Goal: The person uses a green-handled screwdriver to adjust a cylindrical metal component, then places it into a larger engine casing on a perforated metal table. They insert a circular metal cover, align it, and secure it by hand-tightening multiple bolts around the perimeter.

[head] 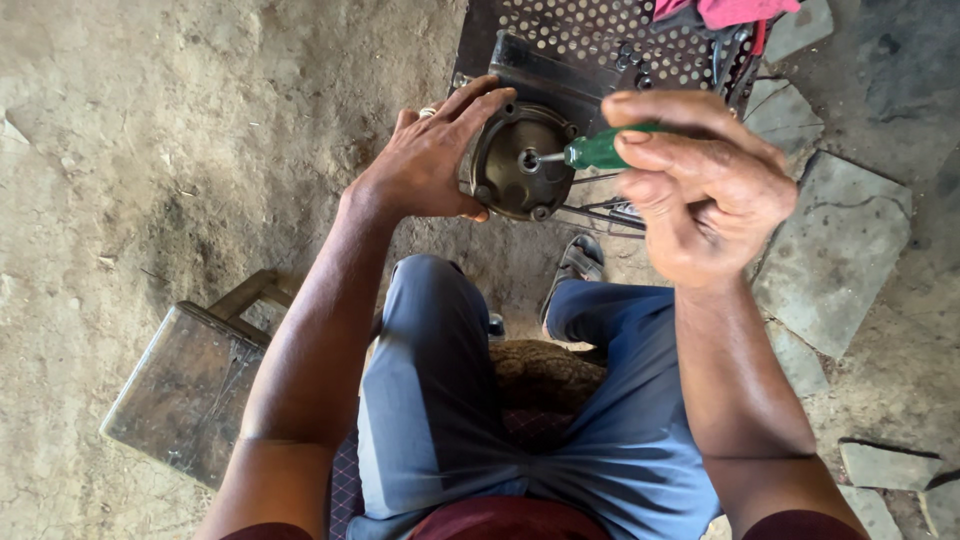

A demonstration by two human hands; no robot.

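Screwdriver set into the middle of a round metal cover, held over the knees.

Nearest, the person sits in blue trousers [450,400] with a dark wooden stool [190,390] beside on the dirt floor [150,150]. Past the knees, the right hand [705,185] is closed around a green-handled screwdriver [598,150] whose tip sits in the centre hole of the round metal cover [520,160]; the left hand [430,165] clasps the cover's rim, steadying it. Bolts around the rim look still seated, so the work seems early. Beyond lie a perforated metal sheet [600,40] and a pink cloth [730,10].
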